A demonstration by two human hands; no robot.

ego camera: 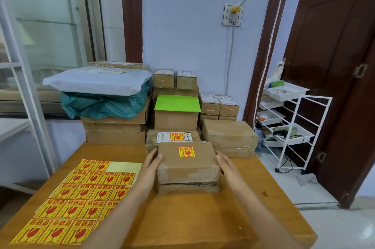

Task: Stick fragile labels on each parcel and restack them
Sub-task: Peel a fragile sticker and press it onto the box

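A brown cardboard parcel (187, 167) with a red-and-yellow fragile label (186, 151) on top sits in the middle of the wooden table (192, 218). My left hand (152, 162) presses flat against its left side and my right hand (224, 162) against its right side, fingers straight. Behind it lies a flatter parcel (172, 137) that also bears a fragile label. A sheet of fragile labels (81, 198) lies on the table's left part, with a few labels gone from its top right.
Stacked cardboard boxes line the back: a pile under a white mailer and green bag (105, 94), a green-topped box (176, 113), small boxes (219, 104), a larger box (230, 137). A white rack (292, 127) stands right, by a dark door.
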